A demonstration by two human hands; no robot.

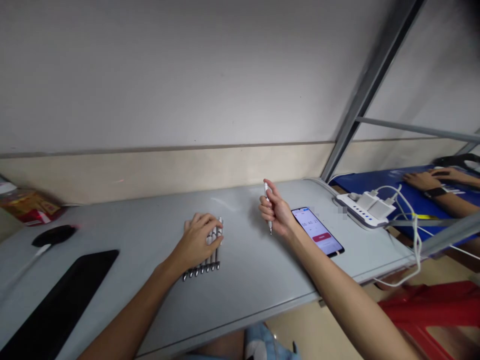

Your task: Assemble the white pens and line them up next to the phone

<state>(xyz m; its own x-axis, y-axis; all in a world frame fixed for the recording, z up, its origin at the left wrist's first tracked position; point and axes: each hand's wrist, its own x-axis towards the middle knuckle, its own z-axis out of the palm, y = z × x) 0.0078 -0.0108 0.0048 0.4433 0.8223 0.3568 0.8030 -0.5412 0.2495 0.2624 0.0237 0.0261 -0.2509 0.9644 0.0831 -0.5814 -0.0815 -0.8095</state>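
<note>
Head camera: left hand [197, 240] lies half-curled over a row of slim grey-and-white pens [212, 257], 7 silver tips showing, on the pale grey table [255, 280]; gripping or merely resting, cannot tell. Right hand [276, 212], right of the row, grasps 1 white pen [269, 226], silver tip down. Black-edged smartphone [315, 230], screen lit, lies farther right of the row.

Pens [212, 256] lie in a row midway along the desk [258, 275], the phone [313, 227] to their right. Power strip [360, 215] sits at the right edge; a probable container [32, 206] occupies the back left corner.
</note>
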